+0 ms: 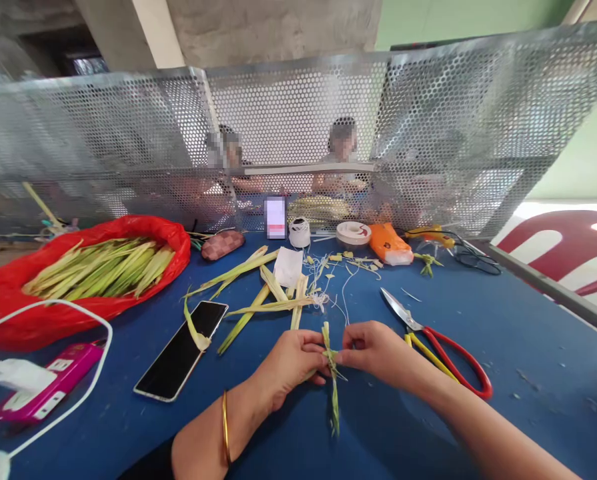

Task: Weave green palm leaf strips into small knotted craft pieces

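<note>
Between my hands, a slim bundle of green and pale dried husk strips (pixel 335 400) stands roughly lengthwise over the blue table. My left hand (pixel 298 360) is closed around its upper middle, thumb on top and fingers behind. From the other side, my right hand (pixel 371 347) pinches at the same spot on the bundle, thumb against forefinger. A thin end sticks out near the pinch; whether it is thread or husk I cannot tell. Just beyond lie loose husk strips (pixel 258 308), a white paper (pixel 288 268) and tangled white thread (pixel 321 270).
Scissors (pixel 411 320) with red and yellow handles lie right of my right hand. On the left are a dark phone (pixel 183 350), a purple power strip (pixel 53 380) and a red bag (pixel 171 233) of husks. A thread spool (pixel 299 233) stands before the perforated metal screen (pixel 298 113); two people sit behind it.
</note>
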The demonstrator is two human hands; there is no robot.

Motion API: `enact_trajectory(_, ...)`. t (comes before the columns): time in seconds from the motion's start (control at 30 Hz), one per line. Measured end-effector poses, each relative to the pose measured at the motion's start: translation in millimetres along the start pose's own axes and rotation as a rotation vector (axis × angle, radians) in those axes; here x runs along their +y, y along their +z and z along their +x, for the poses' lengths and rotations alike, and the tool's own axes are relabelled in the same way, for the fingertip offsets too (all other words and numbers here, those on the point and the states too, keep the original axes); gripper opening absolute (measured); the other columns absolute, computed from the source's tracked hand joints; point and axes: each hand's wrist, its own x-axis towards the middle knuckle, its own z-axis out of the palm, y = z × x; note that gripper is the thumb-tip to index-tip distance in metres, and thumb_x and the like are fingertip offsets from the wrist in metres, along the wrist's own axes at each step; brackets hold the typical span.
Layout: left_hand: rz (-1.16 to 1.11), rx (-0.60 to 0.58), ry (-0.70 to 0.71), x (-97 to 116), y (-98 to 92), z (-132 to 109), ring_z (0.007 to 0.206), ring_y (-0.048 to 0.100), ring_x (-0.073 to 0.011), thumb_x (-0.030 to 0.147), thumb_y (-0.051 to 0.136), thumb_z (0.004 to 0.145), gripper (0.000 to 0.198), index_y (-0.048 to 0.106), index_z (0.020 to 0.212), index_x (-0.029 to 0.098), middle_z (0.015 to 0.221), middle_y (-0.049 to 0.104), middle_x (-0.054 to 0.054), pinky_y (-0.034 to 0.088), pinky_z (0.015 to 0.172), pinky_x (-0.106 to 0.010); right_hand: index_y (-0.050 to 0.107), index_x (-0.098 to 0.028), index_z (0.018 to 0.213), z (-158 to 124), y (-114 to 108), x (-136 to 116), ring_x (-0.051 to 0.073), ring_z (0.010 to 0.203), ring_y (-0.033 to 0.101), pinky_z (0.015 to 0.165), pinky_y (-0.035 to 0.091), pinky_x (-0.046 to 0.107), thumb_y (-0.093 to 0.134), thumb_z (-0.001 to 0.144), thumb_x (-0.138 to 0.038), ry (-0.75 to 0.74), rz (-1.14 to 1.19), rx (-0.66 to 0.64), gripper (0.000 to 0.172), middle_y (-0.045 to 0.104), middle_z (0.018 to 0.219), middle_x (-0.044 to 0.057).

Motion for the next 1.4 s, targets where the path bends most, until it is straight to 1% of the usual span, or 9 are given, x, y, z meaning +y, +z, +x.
enact_trajectory(0.07, 0.007, -0.001, -0.001, -1.0, 0.1, 1.0, 0.061, 0.062, -0.0115, 0.009, 0.064, 0.063, 0.029, 0.066, 0.091, 0.01, 0.071, 0.069, -0.005, 0.048, 0.054, -0.021, 0.064, -0.019, 0.062, -3.1, -0.1, -2.6, 0.012, 0.054, 0.042, 0.05, 0.028, 0.025, 0.071, 0.066, -0.035, 0.001, -0.034, -0.083, 0.018, 0.05, 0.054, -0.005)
enact_trajectory(0.2, 0.012, 0.053, -0.002, -3.7, 0.0, 2.3, 0.058, 0.062, -0.013, 0.006, 0.064, 0.064, 0.047, 0.054, 0.11, 0.01, 0.071, 0.069, -0.004, 0.05, 0.053, -0.023, 0.068, -0.019, 0.061, -7.2, 7.1, -7.1, 0.013, 0.06, 0.049, 0.054, 0.03, 0.024, 0.07, 0.064, -0.021, -0.013, -0.091, -0.092, 0.004, 0.057, 0.06, -0.003)
enact_trajectory(0.47, 0.164, 0.062, 0.039, -3.8, -0.8, 3.2, 0.059, 0.063, -0.0149, 0.013, 0.062, 0.072, 0.035, 0.05, 0.105, 0.014, 0.063, 0.063, 0.001, 0.047, 0.052, -0.023, 0.05, -0.019, 0.058, -1.8, 12.9, -2.7, 0.009, 0.05, 0.03, 0.045, 0.022, 0.023, 0.057, 0.07, -0.024, 0.024, 0.17, -0.132, 0.015, 0.036, 0.05, -0.007)
enact_trajectory(0.57, 0.354, 0.112, 0.103, -4.1, -1.0, 1.6, 0.06, 0.063, -0.016, 0.02, 0.063, 0.073, 0.037, 0.051, 0.108, 0.017, 0.072, 0.066, 0.0, 0.046, 0.051, -0.025, 0.048, -0.02, 0.059, 1.8, 12.5, -3.8, 0.009, 0.049, 0.032, 0.045, 0.027, 0.021, 0.055, 0.068, -0.024, 0.101, 0.384, -0.143, 0.012, 0.036, 0.051, -0.007)
enact_trajectory(0.77, 1.003, 0.439, 0.474, -5.0, -0.6, -7.7, 0.092, 0.062, -0.0234, 0.021, 0.067, 0.07, 0.042, 0.058, 0.112, 0.024, 0.099, 0.066, -0.003, 0.044, 0.077, -0.034, 0.05, -0.02, 0.057, 6.9, 14.3, -4.3, 0.008, 0.043, 0.034, 0.044, 0.029, 0.022, 0.053, 0.063, -0.026, 0.166, 0.567, -0.087, 0.009, 0.037, 0.043, -0.008)
enact_trajectory(0.9, 1.023, 0.31, 0.602, -5.1, -2.3, -6.1, 0.091, 0.06, -0.0181, 0.013, 0.062, 0.074, 0.016, 0.067, 0.086, 0.024, 0.092, 0.066, 0.0, 0.041, 0.077, -0.028, 0.049, -0.02, 0.058, 7.8, 17.7, -3.4, 0.008, 0.044, 0.034, 0.045, 0.029, 0.022, 0.055, 0.063, -0.029, 0.124, 0.591, -0.067, 0.012, 0.037, 0.044, -0.009)
enact_trajectory(1.03, 0.987, 0.248, 0.588, -5.5, -3.9, -1.6, 0.081, 0.06, -0.0151, 0.012, 0.058, 0.077, 0.014, 0.067, 0.074, 0.022, 0.082, 0.066, 0.001, 0.039, 0.071, -0.026, 0.052, -0.02, 0.063, 8.4, 16.8, -3.0, 0.008, 0.046, 0.035, 0.049, 0.032, 0.023, 0.055, 0.068, -0.032, 0.104, 0.628, -0.06, 0.013, 0.038, 0.047, -0.008)
enact_trajectory(1.27, 0.934, 0.274, 0.534, -9.4, -6.4, 3.7, 0.076, 0.058, -0.015, 0.02, 0.058, 0.079, 0.008, 0.064, 0.075, 0.022, 0.079, 0.066, 0.002, 0.037, 0.068, -0.026, 0.068, -0.021, 0.075, 7.5, 14.7, 2.6, 0.012, 0.054, 0.042, 0.054, 0.029, 0.024, 0.059, 0.07, -0.016, -0.08, 0.014, 0.111, 0.011, 0.049, 0.054, -0.005)
enact_trajectory(1.4, 0.8, 0.287, 0.517, -9.4, -8.3, 8.5, 0.074, 0.058, -0.015, 0.022, 0.056, 0.08, 0.009, 0.065, 0.076, 0.022, 0.079, 0.065, 0.001, 0.038, 0.067, -0.025, 0.068, -0.021, 0.07, 7.7, 19.1, 3.7, 0.014, 0.065, 0.054, 0.06, 0.034, 0.024, 0.059, 0.072, -0.016, -0.114, -0.022, 0.115, 0.011, 0.065, 0.067, -0.001)
